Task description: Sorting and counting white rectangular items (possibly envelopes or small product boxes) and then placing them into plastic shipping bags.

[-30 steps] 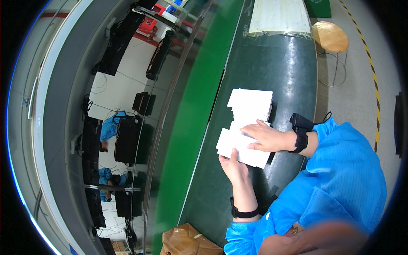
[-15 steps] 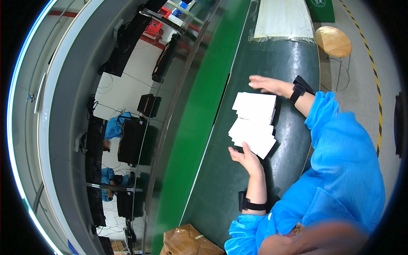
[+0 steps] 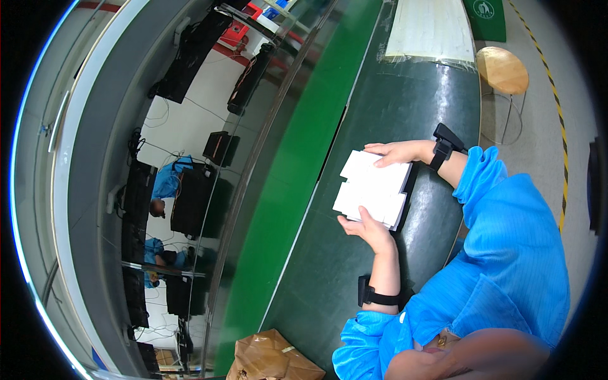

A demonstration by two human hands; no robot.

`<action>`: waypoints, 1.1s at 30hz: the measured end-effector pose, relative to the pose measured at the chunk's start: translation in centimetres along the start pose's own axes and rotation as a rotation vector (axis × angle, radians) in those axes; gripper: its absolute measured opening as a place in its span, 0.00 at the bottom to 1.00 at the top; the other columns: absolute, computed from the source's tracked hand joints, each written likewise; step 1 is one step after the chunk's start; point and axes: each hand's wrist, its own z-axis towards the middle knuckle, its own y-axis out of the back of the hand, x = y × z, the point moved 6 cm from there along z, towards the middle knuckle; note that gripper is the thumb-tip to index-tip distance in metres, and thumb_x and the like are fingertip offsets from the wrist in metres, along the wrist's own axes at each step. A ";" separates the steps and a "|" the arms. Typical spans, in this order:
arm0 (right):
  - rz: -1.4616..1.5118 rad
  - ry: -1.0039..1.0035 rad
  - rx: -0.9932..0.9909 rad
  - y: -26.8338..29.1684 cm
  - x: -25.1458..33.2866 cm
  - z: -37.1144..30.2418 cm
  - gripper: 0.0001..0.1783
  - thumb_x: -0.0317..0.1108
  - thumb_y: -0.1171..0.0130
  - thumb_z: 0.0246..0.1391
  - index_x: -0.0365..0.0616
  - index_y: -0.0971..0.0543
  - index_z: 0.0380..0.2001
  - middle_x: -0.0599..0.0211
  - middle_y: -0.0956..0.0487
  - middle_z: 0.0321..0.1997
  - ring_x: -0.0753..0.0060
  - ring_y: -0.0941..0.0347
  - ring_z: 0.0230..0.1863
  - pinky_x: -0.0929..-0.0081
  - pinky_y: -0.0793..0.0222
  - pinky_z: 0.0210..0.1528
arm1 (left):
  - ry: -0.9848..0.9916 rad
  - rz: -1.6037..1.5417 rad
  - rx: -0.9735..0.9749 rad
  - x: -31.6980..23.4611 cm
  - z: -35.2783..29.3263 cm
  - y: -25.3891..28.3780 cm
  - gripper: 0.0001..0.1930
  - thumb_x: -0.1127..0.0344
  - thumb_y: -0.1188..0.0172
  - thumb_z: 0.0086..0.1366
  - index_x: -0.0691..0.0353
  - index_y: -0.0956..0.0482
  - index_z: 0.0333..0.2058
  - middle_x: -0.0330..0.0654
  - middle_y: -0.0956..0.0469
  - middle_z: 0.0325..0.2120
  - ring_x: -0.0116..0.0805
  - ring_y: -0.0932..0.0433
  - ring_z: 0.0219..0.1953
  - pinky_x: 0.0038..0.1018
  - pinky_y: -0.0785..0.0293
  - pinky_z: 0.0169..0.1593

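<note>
on the dark green worktop (image 3: 405,107), mid-right of the view, a stack of white flat sheets (image 3: 373,189) lies between both hands. left hand (image 3: 369,229) sits at the near edge of the stack, fingers loosely spread, thumb on the top sheet, the rest curled at the edge; cannot tell if it actually pinches a sheet or just steadies it. right hand (image 3: 398,152) lies flat on the far corner, fingers extended and pressing down, no pinch. sheets are offset, edges not flush, so this looks like squaring or aligning the stack, early-to-mid step. next move likely needs both palms pushing opposing edges inward, with light pressure so the top sheets don't slide. black wrist bands (image 3: 443,147) on both arms, blue sleeves. round wooden stool (image 3: 502,69) far right, brown paper bag (image 3: 273,360) at the near edge, bright green strip (image 3: 297,158) to the left.
</note>
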 end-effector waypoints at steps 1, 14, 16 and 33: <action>0.004 0.023 0.000 -0.1 0.2 0.0 0.38 0.42 0.48 0.51 0.35 0.49 0.60 0.53 0.53 0.65 0.62 0.58 0.66 0.73 0.62 0.64 | -0.017 0.027 -0.032 0.2 0.9 0.4 0.33 0.62 0.53 0.61 0.72 0.57 0.58 0.61 0.57 0.56 0.51 0.54 0.58 0.40 0.56 0.60; 0.319 0.090 0.050 0.0 1.1 -0.3 0.35 0.29 0.46 0.46 0.39 0.43 0.59 0.64 0.34 0.55 0.73 0.38 0.52 0.78 0.44 0.56 | -0.435 0.360 0.085 -2.1 4.1 0.6 0.24 0.72 0.51 0.57 0.69 0.40 0.53 0.53 0.43 0.54 0.45 0.38 0.53 0.35 0.46 0.58; 0.351 0.082 0.052 -0.1 0.9 -0.3 0.35 0.29 0.45 0.45 0.39 0.43 0.59 0.64 0.34 0.55 0.74 0.37 0.52 0.78 0.44 0.56 | -0.518 0.402 0.074 -3.7 4.6 0.3 0.24 0.70 0.49 0.57 0.68 0.39 0.53 0.53 0.43 0.54 0.47 0.39 0.54 0.37 0.48 0.59; -0.593 0.595 -0.681 -1.8 7.2 -7.6 0.24 0.44 0.51 0.50 0.41 0.31 0.46 0.54 0.34 0.53 0.54 0.42 0.57 0.61 0.49 0.58 | -0.435 0.445 0.379 -6.7 6.6 -4.3 0.20 0.63 0.45 0.57 0.69 0.30 0.47 0.53 0.26 0.41 0.41 0.26 0.42 0.30 0.32 0.48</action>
